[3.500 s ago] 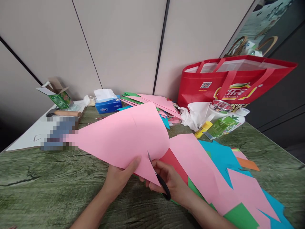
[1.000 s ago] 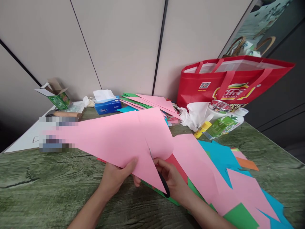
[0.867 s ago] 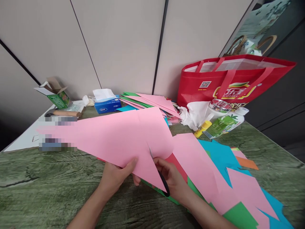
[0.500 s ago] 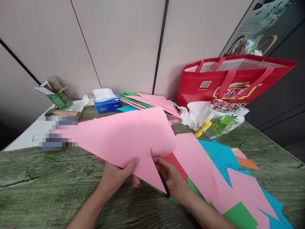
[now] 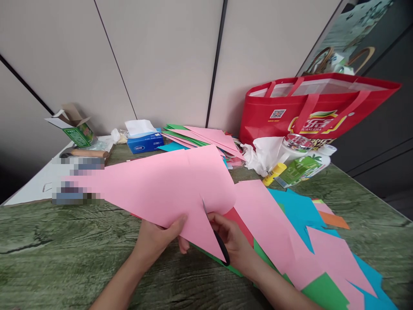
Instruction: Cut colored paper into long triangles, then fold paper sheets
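Note:
A large sheet of pink paper is held up over the table, partly cut from its lower right edge. My left hand pinches its lower edge, thumb on top and fingers underneath. My right hand is closed around black-handled scissors, partly hidden by the paper. The blades stand in the cut, with one tip showing on the pink surface. Below and right of my right hand lie overlapping pink sheets, blue paper, green paper and some red paper.
Along the wall stand an opened green box, a blue tissue box and a stack of coloured paper. A red bag, crumpled tissue, a yellow glue stick and a white-green bottle stand at the back right.
The scissors' visible blade has shifted very slightly in the cut. The paper's right edge has moved a little to the left; both hands keep their hold.

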`<action>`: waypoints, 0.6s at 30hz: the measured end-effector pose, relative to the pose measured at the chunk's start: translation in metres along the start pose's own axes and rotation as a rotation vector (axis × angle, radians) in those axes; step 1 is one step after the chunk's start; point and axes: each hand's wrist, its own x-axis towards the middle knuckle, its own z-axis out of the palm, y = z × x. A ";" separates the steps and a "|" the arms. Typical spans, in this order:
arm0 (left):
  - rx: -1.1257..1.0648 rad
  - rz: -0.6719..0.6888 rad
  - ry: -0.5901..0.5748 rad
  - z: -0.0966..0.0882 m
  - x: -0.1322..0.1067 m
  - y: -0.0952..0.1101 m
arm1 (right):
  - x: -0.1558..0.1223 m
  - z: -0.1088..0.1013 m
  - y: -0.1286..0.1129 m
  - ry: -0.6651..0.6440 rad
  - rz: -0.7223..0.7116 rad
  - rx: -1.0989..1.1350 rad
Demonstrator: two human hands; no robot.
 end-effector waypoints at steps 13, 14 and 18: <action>-0.008 -0.010 -0.005 0.000 0.000 0.000 | 0.000 0.000 0.001 0.034 0.027 -0.016; -0.008 -0.012 -0.004 0.000 0.000 0.000 | 0.000 0.000 0.002 0.033 0.030 -0.007; -0.014 -0.015 0.007 0.001 0.000 0.001 | 0.001 0.000 0.004 0.040 0.039 0.029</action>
